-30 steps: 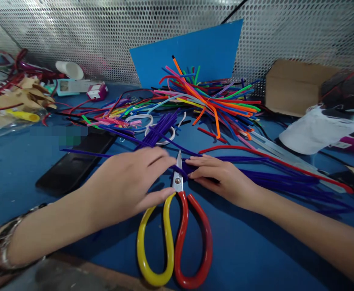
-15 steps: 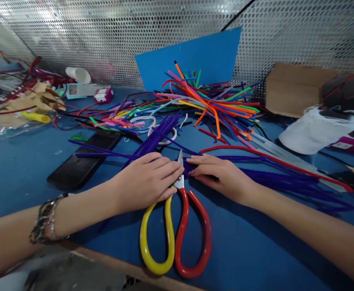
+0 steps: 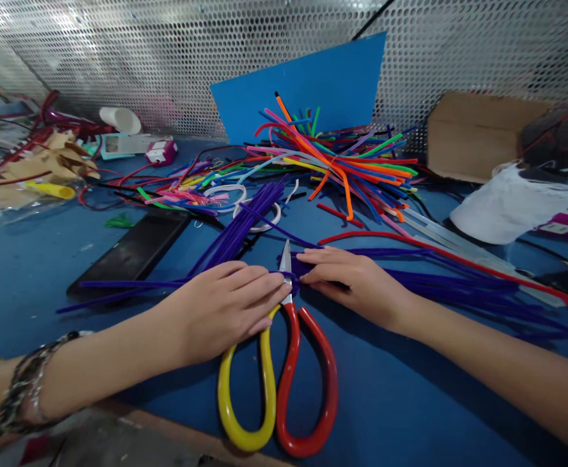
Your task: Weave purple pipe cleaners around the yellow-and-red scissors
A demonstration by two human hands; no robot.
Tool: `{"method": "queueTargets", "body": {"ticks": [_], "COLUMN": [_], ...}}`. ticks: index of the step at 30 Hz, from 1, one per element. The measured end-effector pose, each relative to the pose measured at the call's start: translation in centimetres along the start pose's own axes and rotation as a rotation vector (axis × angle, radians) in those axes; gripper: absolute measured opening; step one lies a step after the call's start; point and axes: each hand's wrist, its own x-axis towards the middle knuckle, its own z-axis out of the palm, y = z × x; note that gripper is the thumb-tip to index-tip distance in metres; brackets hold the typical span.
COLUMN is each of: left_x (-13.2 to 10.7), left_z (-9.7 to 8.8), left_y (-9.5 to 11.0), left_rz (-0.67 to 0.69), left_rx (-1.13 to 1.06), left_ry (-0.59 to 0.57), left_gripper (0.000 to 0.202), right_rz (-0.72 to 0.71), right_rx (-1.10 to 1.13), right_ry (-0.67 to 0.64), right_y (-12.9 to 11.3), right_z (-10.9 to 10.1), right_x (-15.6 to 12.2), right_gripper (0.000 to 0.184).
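My left hand is closed on purple pipe cleaners, whose long tails stick out to the left past my wrist. A bent end of them loops across the scissor blades near the pivot. The scissors, with one yellow and one red handle, lie on the table pointing away from me, between my hands. On the right, my right hand has its fingers closed at the ends of a purple pipe cleaner bundle; its fingertips sit beside the blades. Another purple bundle lies just beyond my left hand.
Behind lies a large pile of coloured pipe cleaners before a blue board. A black phone is at the left. A red pipe cleaner, a cardboard box and a white mask-like item are at the right.
My left hand has moved slightly left and toward me. The purple strands it holds have swung lower, and their bent end now crosses the scissor blades. My right hand has barely moved.
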Motion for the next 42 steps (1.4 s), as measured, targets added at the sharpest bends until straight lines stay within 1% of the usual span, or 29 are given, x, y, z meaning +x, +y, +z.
{"method": "queueTargets", "body": {"ticks": [3, 7, 10, 13, 15, 18, 21, 23, 25, 28, 31, 33, 37, 39, 42], "left_x": [0.0, 1.0, 1.9, 2.6, 2.9, 2.8, 2.5, 2.3, 2.1, 1.8, 1.6, 1.5, 1.2, 1.0, 0.7], "left_z": [0.3, 0.7, 1.0, 1.3, 1.5, 1.9, 2.1, 2.2, 2.3, 2.5, 2.6, 2.6, 2.3, 2.3, 2.4], "left_y": [-0.8, -1.3, -1.3, -1.3, -1.5, -1.8, -2.0, -2.0, -1.9, -1.7, -1.7, -1.9, -2.4, -2.6, -2.6], "left_rz": [-0.08, -0.21, -0.26, -0.27, -0.271, -0.286, -0.286, -0.292, -0.298, -0.282, -0.242, -0.171, 0.013, 0.051, 0.069], "left_rx": [-0.16, -0.406, -0.419, -0.322, -0.314, -0.46, -0.604, -0.636, -0.644, -0.623, -0.538, -0.452, -0.289, -0.254, -0.248], "left_ry": [0.007, -0.01, -0.044, -0.044, -0.043, -0.031, 0.025, 0.057, 0.073, 0.09, 0.117, 0.125, 0.117, 0.118, 0.123], "left_gripper": [0.03, 0.022, 0.017, 0.022, 0.022, 0.016, 0.014, 0.01, 0.01, 0.016, 0.022, 0.027, 0.035, 0.036, 0.038], "right_rz": [0.01, 0.013, 0.004, -0.002, 0.005, 0.027, 0.047, 0.054, 0.049, 0.029, 0.014, 0.012, 0.009, 0.001, 0.011], "right_rx": [0.004, 0.009, 0.011, 0.009, 0.011, 0.02, 0.022, 0.018, 0.011, -0.003, -0.009, -0.009, -0.017, -0.018, -0.021], "right_ry": [0.004, 0.0, -0.007, -0.011, -0.014, -0.03, -0.047, -0.05, -0.051, -0.038, -0.023, -0.022, -0.021, -0.018, -0.021], "right_y": [0.0, 0.0, 0.1, 0.2, 0.2, 0.2, 0.0, -0.1, -0.1, -0.2, -0.2, -0.2, -0.2, -0.1, 0.0], "right_z": [0.1, 0.1, 0.1, 0.1, 0.1, 0.0, -0.1, -0.1, -0.1, -0.1, 0.0, 0.0, 0.0, 0.0, 0.0], "right_x": [0.0, -0.1, -0.1, -0.1, -0.2, -0.1, -0.1, -0.1, 0.0, 0.0, -0.1, -0.1, -0.2, -0.2, -0.3], "right_gripper": [0.018, 0.02, 0.02, 0.019, 0.019, 0.02, 0.02, 0.02, 0.02, 0.022, 0.022, 0.022, 0.021, 0.022, 0.022]}}
